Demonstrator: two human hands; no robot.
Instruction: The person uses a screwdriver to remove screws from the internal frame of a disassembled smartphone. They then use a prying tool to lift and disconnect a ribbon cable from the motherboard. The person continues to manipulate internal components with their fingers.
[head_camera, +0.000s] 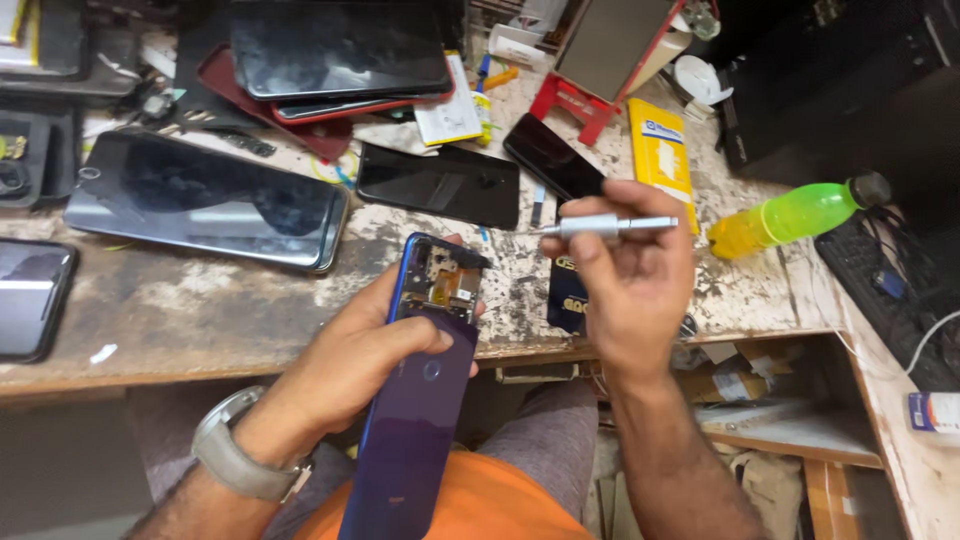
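Spreading across the upper frame, a worn, paint-chipped wooden work surface is seen crowded with flat glass slabs: a large dark tablet with a glossy reflective face, a second dark tablet lying on a maroon case, and several smaller black phones and panels.

Held above the lap, just in front of the surface's edge, is a long blue-to-purple smartphone with a glossy back shell. It is gripped by the left hand, whose grip is wrapped around the body with the thumb pressed across the back. The upper part of the back cover appears lifted or removed, and a small section of circuit board with gold-toned parts is exposed; the lower shell is still in place. Opening is judged as begun but only partly done, with most of the interior not yet uncovered.

A translucent green plastic bottle with a dark cap lies on its side at the right.

A slim, cylindrical, brushed-metal precision screwdriver is pinched between the fingers and thumb of the right hand, held level, its fine tip pointing left, near the phone's open top but not touching it. No loose screws can be made out.
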